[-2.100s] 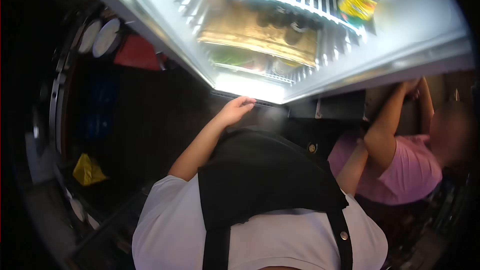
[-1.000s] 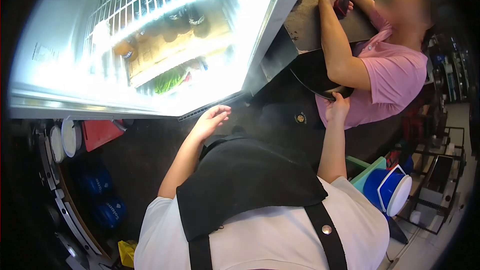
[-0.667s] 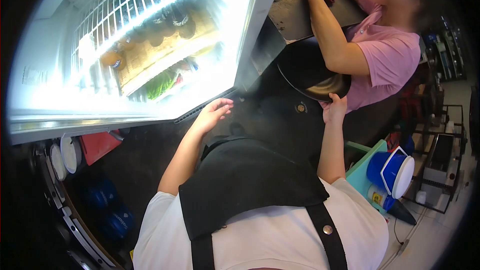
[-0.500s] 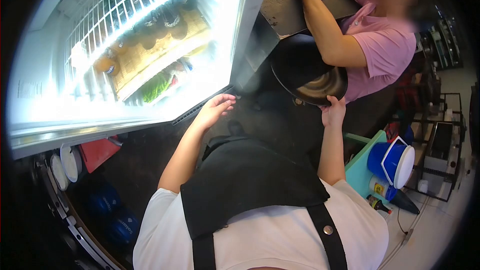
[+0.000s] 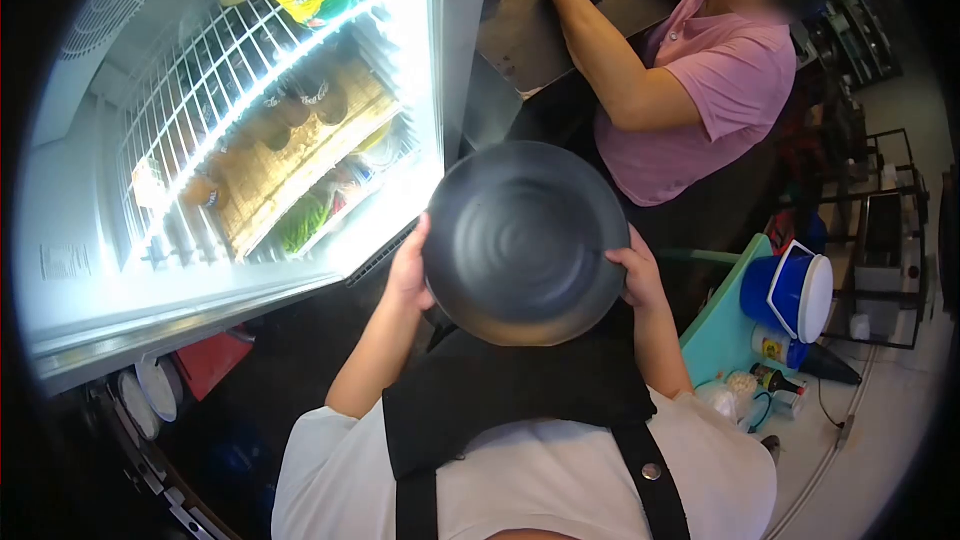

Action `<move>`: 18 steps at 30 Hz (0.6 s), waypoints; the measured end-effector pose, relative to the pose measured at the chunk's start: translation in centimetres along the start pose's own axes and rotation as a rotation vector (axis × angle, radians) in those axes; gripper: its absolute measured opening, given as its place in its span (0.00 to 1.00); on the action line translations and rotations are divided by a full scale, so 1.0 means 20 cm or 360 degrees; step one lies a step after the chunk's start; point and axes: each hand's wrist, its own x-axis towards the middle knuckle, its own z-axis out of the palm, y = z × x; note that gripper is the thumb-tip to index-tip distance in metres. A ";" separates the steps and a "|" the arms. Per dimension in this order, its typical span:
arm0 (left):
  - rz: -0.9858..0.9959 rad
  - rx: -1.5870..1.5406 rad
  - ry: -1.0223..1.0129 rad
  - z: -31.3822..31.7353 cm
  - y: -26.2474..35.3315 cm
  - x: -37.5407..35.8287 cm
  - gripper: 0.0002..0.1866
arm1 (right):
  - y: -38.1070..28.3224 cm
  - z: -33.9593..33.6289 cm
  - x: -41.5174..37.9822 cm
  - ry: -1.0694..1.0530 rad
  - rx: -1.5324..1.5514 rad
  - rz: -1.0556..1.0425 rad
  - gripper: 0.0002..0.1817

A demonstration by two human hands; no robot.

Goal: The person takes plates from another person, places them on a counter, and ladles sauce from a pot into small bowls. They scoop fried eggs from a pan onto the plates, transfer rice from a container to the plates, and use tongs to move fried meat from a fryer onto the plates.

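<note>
A round black bowl [image 5: 520, 245] with ring ridges inside is held level in front of my black apron, and nothing shows in it. My left hand [image 5: 408, 265] grips its left rim, the fingers partly hidden behind the edge. On the right rim is my right hand [image 5: 638, 270], its thumb over the edge and its other fingers mostly hidden. To the left stands a lit fridge [image 5: 60, 300] with its interior in view; bottles [image 5: 320, 100], a wooden box [image 5: 250, 200] and green vegetables [image 5: 305, 222] lie inside, below a wire shelf [image 5: 205, 65].
Another person in a pink shirt [image 5: 725, 80] stands at the upper right beside a dark counter [image 5: 540, 30]. A blue bucket with a white lid [image 5: 775, 290] is by a green panel [image 5: 725, 310] at the right. Metal racks [image 5: 885, 300] stand farther right.
The bowl has come from beside the other person to in front of my body and now faces up. My left hand, empty before, has taken hold of its left rim.
</note>
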 end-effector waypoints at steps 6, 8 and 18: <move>0.0464 -0.0046 0.0013 0.05 0.03 -0.18 0.33 | -0.04 -0.11 0.54 -0.0293 -0.0030 -0.0064 0.25; 0.0538 -0.0067 0.0068 0.05 0.02 -0.21 0.33 | -0.11 -0.09 0.82 -0.0176 -0.0185 0.0008 0.17; 0.1128 -0.0284 0.0069 0.24 -0.21 -0.39 0.32 | -0.84 0.75 2.49 0.2095 -0.0794 -0.1130 0.58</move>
